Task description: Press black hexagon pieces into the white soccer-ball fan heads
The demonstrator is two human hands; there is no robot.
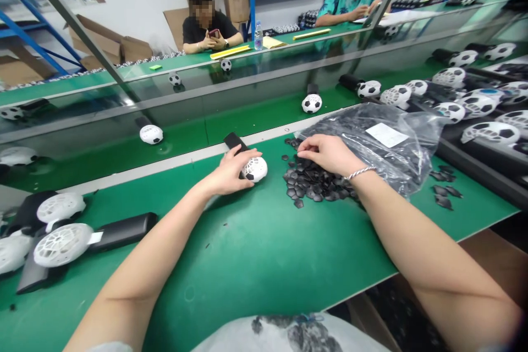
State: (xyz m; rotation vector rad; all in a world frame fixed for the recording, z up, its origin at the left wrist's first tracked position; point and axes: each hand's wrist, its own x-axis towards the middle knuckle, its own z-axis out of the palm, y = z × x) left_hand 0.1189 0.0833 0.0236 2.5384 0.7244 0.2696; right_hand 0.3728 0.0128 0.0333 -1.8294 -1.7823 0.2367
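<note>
My left hand (230, 172) grips a white, football-patterned round shell (256, 169) with black patches, its thumb along the near side. A black block-like part (236, 142) extends from behind the shell, partly covered by my fingers. My right hand (328, 152), fingers pinched together, hovers at or touches the upper edge of a pile of small black pentagonal pieces (315, 184). Whatever sits between those fingertips is too small or hidden to make out. Just behind this hand lies a clear plastic bag (371, 137) of dark pieces with a white label.
White shells with open lattices (64, 245) lie at left on black parts (124, 231). More football-patterned units crowd the right (490, 133). A green conveyor belt (247, 115) beyond the table carries similar units. Two people sit opposite, one holding a phone (214, 34).
</note>
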